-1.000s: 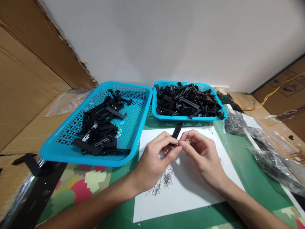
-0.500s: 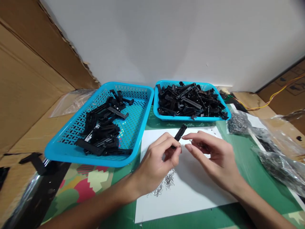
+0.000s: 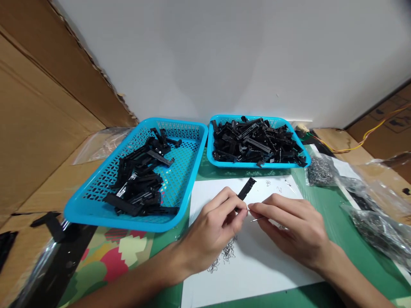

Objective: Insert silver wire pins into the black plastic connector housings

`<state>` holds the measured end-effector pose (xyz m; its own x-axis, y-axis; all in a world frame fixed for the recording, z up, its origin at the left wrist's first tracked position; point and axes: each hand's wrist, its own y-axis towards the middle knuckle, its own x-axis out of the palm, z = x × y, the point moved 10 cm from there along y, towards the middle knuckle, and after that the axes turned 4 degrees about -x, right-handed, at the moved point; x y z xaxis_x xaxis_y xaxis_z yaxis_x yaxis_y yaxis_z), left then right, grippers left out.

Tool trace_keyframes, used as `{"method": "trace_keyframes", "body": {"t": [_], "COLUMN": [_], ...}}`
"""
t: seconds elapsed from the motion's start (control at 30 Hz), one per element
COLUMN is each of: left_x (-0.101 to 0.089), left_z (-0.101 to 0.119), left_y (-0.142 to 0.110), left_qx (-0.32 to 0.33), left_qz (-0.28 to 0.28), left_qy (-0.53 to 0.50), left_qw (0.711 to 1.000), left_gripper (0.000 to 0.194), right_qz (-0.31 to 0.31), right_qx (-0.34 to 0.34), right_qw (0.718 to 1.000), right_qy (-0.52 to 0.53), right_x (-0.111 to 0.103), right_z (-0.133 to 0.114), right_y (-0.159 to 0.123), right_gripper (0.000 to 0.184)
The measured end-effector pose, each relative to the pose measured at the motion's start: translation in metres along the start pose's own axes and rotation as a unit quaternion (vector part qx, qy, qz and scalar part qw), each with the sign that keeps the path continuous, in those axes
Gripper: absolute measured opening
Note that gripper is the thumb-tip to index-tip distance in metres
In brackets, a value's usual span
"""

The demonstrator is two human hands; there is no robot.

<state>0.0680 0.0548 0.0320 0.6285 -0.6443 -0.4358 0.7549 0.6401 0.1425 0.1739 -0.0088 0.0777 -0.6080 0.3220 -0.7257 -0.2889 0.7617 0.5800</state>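
My left hand [image 3: 215,231] is closed around one end of a narrow black plastic part [image 3: 247,188], whose other end points up and away. Close beside it, my right hand [image 3: 292,222] is pinched, its index fingertip by the held end of the part. A thin metal rod [image 3: 257,219] sticks out from under the right fingers; its full shape is hidden. Below the left hand, a heap of small bent wire pieces [image 3: 228,252] lies on a white sheet [image 3: 257,278]. A few loose wires [image 3: 268,183] lie near its far edge.
A blue basket [image 3: 184,205] at left holds several black parts; another blue basket [image 3: 257,164], fuller, stands against the wall. Bags of small metal pieces [image 3: 321,171] lie at right. Yellow wires [image 3: 359,143] run along the back right. Cardboard [image 3: 38,102] borders the left.
My right hand has turned and lowered, bringing its fingertips together by the near end of the black part. The metal rod shows more clearly. The view has tipped slightly upward.
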Motion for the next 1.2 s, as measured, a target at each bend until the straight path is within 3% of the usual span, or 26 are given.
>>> {"method": "trace_keyframes", "body": {"t": [0.13, 0.33, 0.6, 0.77, 0.87, 0.97, 1.2], "left_x": [-0.004, -0.003, -0.004, 0.0, 0.007, 0.009, 0.011], "left_z": [0.005, 0.0, 0.003, -0.012, -0.023, -0.026, -0.024], "left_y": [0.0, 0.001, 0.002, 0.0, -0.002, -0.001, 0.001], "left_qx": [0.006, -0.011, 0.002, -0.044, -0.074, -0.079, -0.062], "left_qz": [-0.001, 0.006, 0.011, 0.006, -0.012, -0.019, -0.021], "left_qy": [-0.004, -0.026, -0.012, -0.027, -0.059, -0.066, -0.053], "left_qw": [1.0, 1.0, 1.0, 0.999, 0.995, 0.994, 0.996], "left_gripper": [0.022, 0.016, 0.02, 0.02, 0.029, 0.02, 0.02], "right_qz": [0.037, 0.055, 0.048, 0.066, 0.037, -0.023, -0.117], "right_qx": [0.104, 0.247, 0.287, 0.343, 0.389, 0.421, 0.414], "right_qw": [0.984, 0.943, 0.92, 0.898, 0.891, 0.88, 0.878], "right_qy": [0.139, 0.218, 0.262, 0.268, 0.229, 0.22, 0.211], "right_x": [-0.006, 0.002, 0.016, 0.011, 0.002, 0.005, 0.035], "right_z": [0.017, 0.036, 0.04, 0.059, 0.079, 0.09, 0.08], "right_y": [-0.001, -0.009, -0.011, -0.022, -0.029, -0.034, -0.033], "right_gripper": [0.02, 0.01, 0.011, 0.012, 0.018, 0.023, 0.016]}}
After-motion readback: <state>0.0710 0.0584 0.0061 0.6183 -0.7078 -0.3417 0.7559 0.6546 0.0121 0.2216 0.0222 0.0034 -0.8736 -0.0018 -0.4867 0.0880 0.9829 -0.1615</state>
